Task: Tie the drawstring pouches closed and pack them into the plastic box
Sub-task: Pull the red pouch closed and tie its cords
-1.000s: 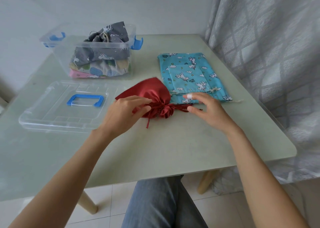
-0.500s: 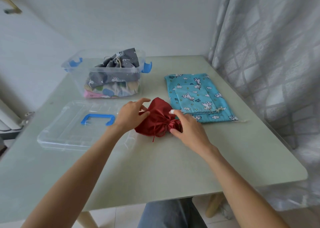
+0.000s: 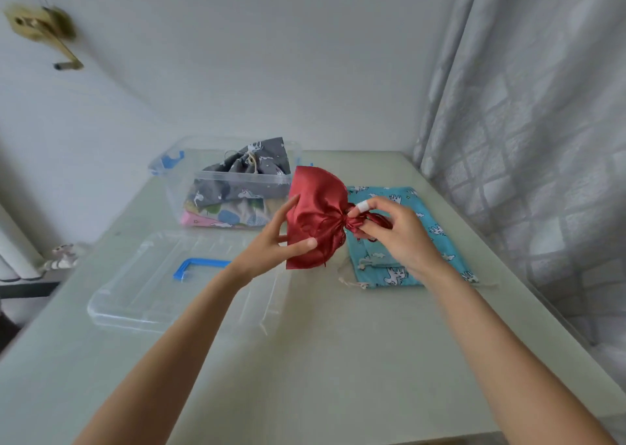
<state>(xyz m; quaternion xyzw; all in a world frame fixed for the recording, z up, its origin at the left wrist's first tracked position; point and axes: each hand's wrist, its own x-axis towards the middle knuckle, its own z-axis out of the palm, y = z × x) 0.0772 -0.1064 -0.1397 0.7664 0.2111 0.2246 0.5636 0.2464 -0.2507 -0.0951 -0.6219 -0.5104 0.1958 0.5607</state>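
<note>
A red satin pouch [image 3: 316, 207] is lifted above the table, its neck gathered and tied toward the right. My left hand [image 3: 271, 241] holds the pouch's body between thumb and fingers. My right hand [image 3: 389, 227] grips the cinched neck and its red cords. The clear plastic box [image 3: 237, 180] stands at the back of the table with a grey unicorn pouch [image 3: 250, 170] on top of other folded pouches. Blue unicorn pouches [image 3: 399, 238] lie flat on the table under my right hand, partly hidden by it.
The box's clear lid [image 3: 162, 285] with a blue handle lies on the table at the left. A grey curtain [image 3: 525, 139] hangs along the table's right edge. The wall stands close behind the box.
Both hands have lifted the red pouch off the table and carried it up and toward the box. The camera has tilted upward.
</note>
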